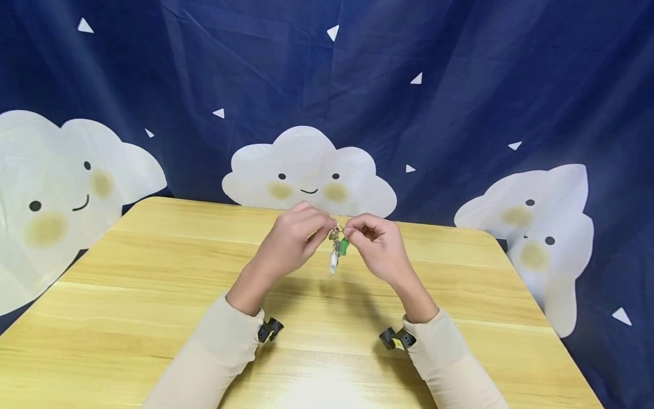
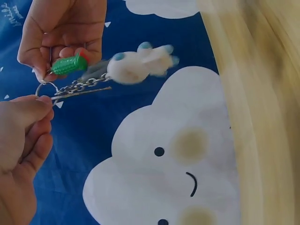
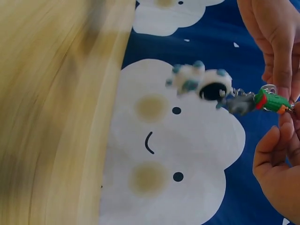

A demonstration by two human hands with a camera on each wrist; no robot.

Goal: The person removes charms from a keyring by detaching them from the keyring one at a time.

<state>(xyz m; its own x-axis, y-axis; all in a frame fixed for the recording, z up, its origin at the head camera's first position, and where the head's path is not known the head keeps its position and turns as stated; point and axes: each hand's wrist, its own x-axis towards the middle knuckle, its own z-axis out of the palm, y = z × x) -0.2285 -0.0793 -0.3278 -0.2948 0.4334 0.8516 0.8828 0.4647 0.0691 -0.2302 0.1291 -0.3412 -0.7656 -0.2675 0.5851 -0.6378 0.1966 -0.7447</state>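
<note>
Above the table, my two hands hold a bunch of small charms by its metal key ring (image 2: 47, 84). My left hand (image 1: 298, 238) pinches the ring between thumb and forefinger. Thumb and fingertips of my right hand (image 1: 380, 247) pinch the connector end of a green charm (image 1: 344, 246) with a red part, right at the ring. From a silver chain (image 2: 75, 87) dangles a white toy figure (image 2: 136, 65) with blue-tipped parts, a dark face showing in the right wrist view. A grey charm (image 3: 240, 104) hangs between them, and a thin metal strip (image 2: 89, 92) lies alongside the chain.
The wood-grain table (image 1: 327, 318) spreads below both hands. Behind it hangs a dark blue cloth (image 1: 306, 68) printed with smiling white clouds (image 1: 311, 153) and small white triangles. Small black cameras (image 1: 271, 329) sit at both cuffs.
</note>
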